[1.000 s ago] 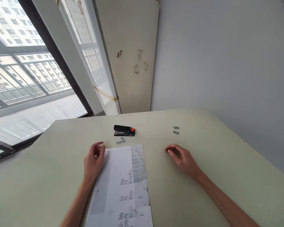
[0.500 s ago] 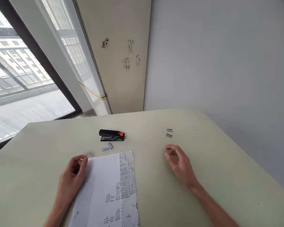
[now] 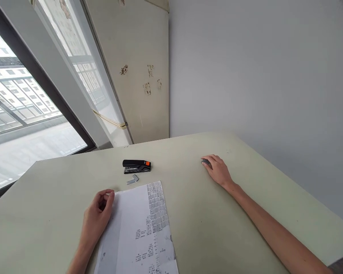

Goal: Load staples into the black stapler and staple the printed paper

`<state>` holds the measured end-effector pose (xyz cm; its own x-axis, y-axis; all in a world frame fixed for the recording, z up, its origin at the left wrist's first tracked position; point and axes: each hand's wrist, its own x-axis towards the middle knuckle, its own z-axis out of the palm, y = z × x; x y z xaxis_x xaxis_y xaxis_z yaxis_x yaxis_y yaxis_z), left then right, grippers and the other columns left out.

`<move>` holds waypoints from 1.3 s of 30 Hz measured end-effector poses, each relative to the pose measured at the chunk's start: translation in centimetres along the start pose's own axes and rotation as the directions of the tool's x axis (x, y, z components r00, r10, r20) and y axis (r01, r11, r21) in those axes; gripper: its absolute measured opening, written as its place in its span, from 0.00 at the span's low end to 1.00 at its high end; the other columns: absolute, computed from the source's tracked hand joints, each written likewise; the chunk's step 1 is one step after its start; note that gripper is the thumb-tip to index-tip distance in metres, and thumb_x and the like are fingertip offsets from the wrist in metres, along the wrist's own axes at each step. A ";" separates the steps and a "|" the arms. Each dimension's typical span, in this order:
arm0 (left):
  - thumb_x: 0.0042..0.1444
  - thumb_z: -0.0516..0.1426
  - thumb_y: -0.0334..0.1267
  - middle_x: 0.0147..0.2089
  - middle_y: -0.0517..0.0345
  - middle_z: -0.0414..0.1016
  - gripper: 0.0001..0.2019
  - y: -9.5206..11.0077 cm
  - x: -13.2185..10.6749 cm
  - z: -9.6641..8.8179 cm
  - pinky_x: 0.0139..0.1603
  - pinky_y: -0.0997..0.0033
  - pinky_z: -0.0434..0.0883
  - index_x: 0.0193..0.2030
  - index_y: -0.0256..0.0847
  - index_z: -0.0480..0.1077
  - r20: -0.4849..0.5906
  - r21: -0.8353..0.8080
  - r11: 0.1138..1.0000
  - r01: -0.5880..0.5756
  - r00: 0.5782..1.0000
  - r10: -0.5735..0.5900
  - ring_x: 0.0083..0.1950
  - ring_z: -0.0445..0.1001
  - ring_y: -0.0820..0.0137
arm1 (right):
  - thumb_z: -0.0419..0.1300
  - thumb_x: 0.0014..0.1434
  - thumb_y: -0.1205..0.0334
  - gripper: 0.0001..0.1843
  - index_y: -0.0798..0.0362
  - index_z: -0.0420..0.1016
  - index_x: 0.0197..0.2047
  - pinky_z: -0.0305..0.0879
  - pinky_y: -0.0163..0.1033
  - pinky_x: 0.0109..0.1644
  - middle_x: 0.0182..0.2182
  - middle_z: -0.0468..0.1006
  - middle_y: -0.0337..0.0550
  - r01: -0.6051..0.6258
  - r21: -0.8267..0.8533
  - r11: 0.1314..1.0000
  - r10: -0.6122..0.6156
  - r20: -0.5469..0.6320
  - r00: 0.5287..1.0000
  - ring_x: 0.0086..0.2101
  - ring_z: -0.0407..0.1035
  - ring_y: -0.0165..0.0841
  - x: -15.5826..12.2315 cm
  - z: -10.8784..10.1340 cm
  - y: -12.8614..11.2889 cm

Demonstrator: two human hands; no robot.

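Note:
My right hand (image 3: 218, 170) reaches over the far right of the table, thumb and fingers closed around grey staple strips (image 3: 205, 161). How many strips are in its grasp is partly hidden by the fingers. At the upper left corner of a stack of printed paper (image 3: 133, 220), my left hand (image 3: 98, 213) is curled, with thumb and forefinger pinched at the corner. A black stapler (image 3: 136, 166) with an orange patch lies beyond the paper. Two more staple strips (image 3: 133, 179) rest between the stapler and the paper.
All of this is on a pale green table (image 3: 185, 198). A grey wall (image 3: 246, 76) borders its right side, and a beige panel (image 3: 140, 102) with brown marks stands behind. A window (image 3: 20, 99) is at the left.
My right hand has moved forward and closed over the staple strips that lay apart on the table. My left hand stays by the paper's corner. The view has shifted slightly.

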<state>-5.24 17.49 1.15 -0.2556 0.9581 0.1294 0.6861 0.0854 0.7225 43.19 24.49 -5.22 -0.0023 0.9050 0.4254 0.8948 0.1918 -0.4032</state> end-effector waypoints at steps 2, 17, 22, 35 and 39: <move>0.61 0.54 0.61 0.30 0.64 0.69 0.22 0.2 0.0 0.0 0.32 0.72 0.67 0.45 0.44 0.72 -0.001 0.016 1.000 -0.018 1.000 0.018 0.28 0.67 0.69 | 0.52 0.71 0.51 0.18 0.47 0.79 0.53 0.67 0.52 0.56 0.51 0.82 0.51 -0.059 -0.043 0.997 0.058 -0.038 0.998 0.51 0.73 0.48 -1.7 -1.3 1.2; 0.61 0.54 0.57 0.32 0.62 0.76 0.17 1.0 -0.7 0.0 0.34 0.69 0.69 0.42 0.46 0.73 -0.002 0.107 0.991 -0.077 0.997 0.077 0.29 0.72 0.67 | 0.55 0.65 0.53 0.23 0.57 0.72 0.58 0.59 0.69 0.60 0.57 0.72 0.69 -0.368 -0.085 0.926 0.329 -0.301 0.895 0.60 0.61 0.63 -7.7 -7.3 6.9; 0.63 0.53 0.55 0.31 0.62 0.76 0.16 0.8 -1.1 0.2 0.36 0.69 0.69 0.43 0.46 0.73 -0.017 0.169 0.971 -0.169 0.985 0.174 0.29 0.73 0.67 | 0.57 0.68 0.52 0.20 0.46 0.70 0.61 0.70 0.52 0.59 0.60 0.74 0.53 -0.099 0.131 0.986 0.110 -0.078 0.991 0.56 0.71 0.46 -4.7 -2.0 -0.1; 0.69 0.52 0.51 0.61 0.44 0.70 0.19 5.1 4.7 2.2 0.64 0.51 0.65 0.58 0.43 0.70 -0.042 0.271 0.801 -0.533 0.825 0.564 0.61 0.70 0.52 | 0.55 0.69 0.49 0.15 0.47 0.79 0.46 0.75 0.52 0.54 0.47 0.84 0.48 -0.102 0.454 0.885 0.077 0.074 0.994 0.47 0.78 0.44 -3.3 -0.8 -4.0; 0.63 0.57 0.56 0.61 0.45 0.75 0.22 6.8 9.9 2.9 0.66 0.49 0.62 0.56 0.45 0.74 0.306 0.272 0.740 -0.615 0.784 0.540 0.65 0.68 0.48 | 0.55 0.68 0.50 0.14 0.47 0.79 0.45 0.74 0.50 0.54 0.46 0.84 0.47 -0.083 0.477 0.875 0.054 0.074 0.996 0.47 0.78 0.43 -2.9 -0.8 -4.0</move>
<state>-1.12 28.37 5.35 0.3785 0.8811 0.2835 0.8501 -0.4521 0.2700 39.96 20.84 -4.16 0.0134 0.9397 0.3418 0.5700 0.2736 -0.7747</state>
